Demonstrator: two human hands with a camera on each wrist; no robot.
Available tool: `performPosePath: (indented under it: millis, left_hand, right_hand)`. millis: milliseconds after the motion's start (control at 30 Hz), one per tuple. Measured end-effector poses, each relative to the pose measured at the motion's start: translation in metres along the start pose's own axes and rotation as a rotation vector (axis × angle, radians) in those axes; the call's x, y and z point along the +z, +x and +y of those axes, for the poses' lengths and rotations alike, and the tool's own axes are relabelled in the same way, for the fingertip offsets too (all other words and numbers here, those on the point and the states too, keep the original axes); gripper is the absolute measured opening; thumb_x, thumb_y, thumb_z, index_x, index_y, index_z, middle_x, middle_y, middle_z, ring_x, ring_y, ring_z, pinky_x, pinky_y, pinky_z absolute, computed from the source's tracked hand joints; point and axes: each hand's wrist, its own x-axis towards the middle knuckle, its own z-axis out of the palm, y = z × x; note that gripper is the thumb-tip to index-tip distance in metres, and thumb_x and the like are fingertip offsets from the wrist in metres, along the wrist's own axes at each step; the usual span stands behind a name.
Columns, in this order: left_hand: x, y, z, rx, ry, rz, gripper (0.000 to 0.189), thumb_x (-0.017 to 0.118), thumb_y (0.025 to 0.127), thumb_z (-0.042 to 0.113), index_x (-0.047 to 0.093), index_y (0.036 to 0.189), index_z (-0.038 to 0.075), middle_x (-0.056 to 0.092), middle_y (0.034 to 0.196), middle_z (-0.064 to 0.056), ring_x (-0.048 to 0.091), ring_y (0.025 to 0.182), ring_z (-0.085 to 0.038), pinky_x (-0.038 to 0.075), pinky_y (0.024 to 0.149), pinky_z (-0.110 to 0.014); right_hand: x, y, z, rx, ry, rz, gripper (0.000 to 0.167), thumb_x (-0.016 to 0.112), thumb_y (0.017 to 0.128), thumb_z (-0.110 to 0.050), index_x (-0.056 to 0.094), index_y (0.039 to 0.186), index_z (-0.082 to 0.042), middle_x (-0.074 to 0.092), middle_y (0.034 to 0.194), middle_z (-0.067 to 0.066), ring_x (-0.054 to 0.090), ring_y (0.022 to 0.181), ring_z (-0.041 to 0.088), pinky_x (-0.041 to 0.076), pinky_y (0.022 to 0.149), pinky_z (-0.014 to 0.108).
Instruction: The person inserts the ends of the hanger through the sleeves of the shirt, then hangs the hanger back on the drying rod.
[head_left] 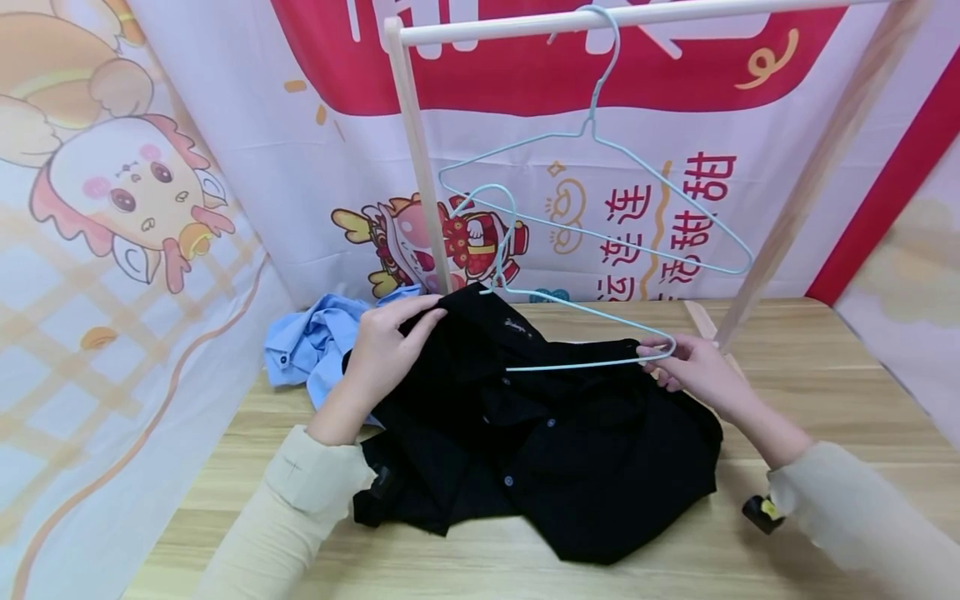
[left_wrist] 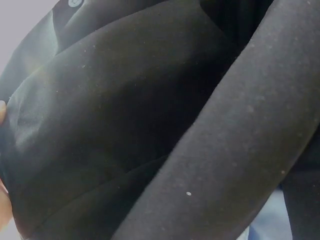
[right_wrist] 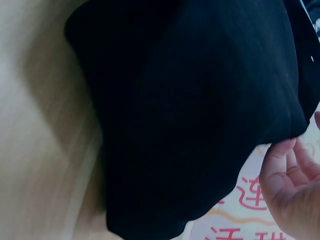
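A black button-up shirt [head_left: 600, 450] lies bunched over the table in the head view, its front buttons showing. My left hand [head_left: 386, 350] pinches the shirt's upper left part by the collar. A light-blue wire clothes hanger [head_left: 585, 365] stands at the neckline, hook up, its left end hidden inside the black cloth. At the hanger's right corner, my right hand [head_left: 701, 371] grips the wire together with the shirt's edge. Dark cloth [left_wrist: 100, 100] fills most of the left wrist view. In the right wrist view, the fingertips [right_wrist: 285, 145] pinch the shirt's edge.
Behind the shirt rises a wooden rack with a white top rail [head_left: 487, 32]. Another light-blue hanger [head_left: 540, 136] hangs from it. A crumpled blue shirt [head_left: 322, 333] lies at the left on the wooden table [head_left: 840, 383]. Printed cloth walls [head_left: 315, 175] enclose the back and sides.
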Motion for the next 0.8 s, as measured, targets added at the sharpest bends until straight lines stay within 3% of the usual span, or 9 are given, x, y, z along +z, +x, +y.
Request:
performPosePath:
  millis: [133, 333, 567, 800]
  left_hand:
    - [-0.001, -0.001, -0.001, -0.01, 0.014, 0.011, 0.018, 0.072, 0.094, 0.001, 0.077, 0.111, -0.001, 0.075, 0.11, -0.014, 0.072, 0.104, -0.027, 0.055, 0.092, -0.04]
    - [-0.002, -0.002, -0.002, -0.032, 0.03, 0.007, 0.018, 0.073, 0.094, 0.003, 0.077, 0.112, -0.001, 0.075, 0.111, -0.014, 0.071, 0.105, -0.027, 0.055, 0.092, -0.042]
    - [-0.004, -0.003, -0.006, -0.044, 0.05, 0.015, 0.019, 0.074, 0.094, 0.003, 0.078, 0.112, -0.001, 0.075, 0.111, -0.014, 0.071, 0.106, -0.028, 0.055, 0.093, -0.042]
    - [-0.004, -0.008, -0.011, -0.025, 0.039, 0.016, 0.018, 0.075, 0.092, 0.0, 0.078, 0.109, -0.001, 0.076, 0.108, -0.015, 0.072, 0.104, -0.029, 0.056, 0.091, -0.045]
  right_hand:
    - [0.007, 0.005, -0.008, 0.052, -0.107, -0.025, 0.035, 0.06, 0.105, -0.025, 0.062, 0.118, 0.008, 0.067, 0.088, 0.007, 0.058, 0.07, 0.012, 0.053, 0.06, 0.026]
    - [0.007, 0.006, -0.012, 0.016, -0.187, -0.033, 0.026, 0.061, 0.103, -0.018, 0.068, 0.103, 0.007, 0.066, 0.079, 0.004, 0.058, 0.066, 0.012, 0.052, 0.057, 0.027]
    - [-0.006, 0.002, -0.011, -0.01, -0.126, -0.009, 0.024, 0.06, 0.102, -0.013, 0.068, 0.101, 0.01, 0.068, 0.08, 0.005, 0.058, 0.065, 0.009, 0.053, 0.057, 0.027]
    - [-0.023, -0.004, -0.01, -0.043, -0.127, 0.108, 0.027, 0.06, 0.103, -0.014, 0.066, 0.104, 0.013, 0.065, 0.076, -0.003, 0.058, 0.065, 0.006, 0.053, 0.057, 0.025]
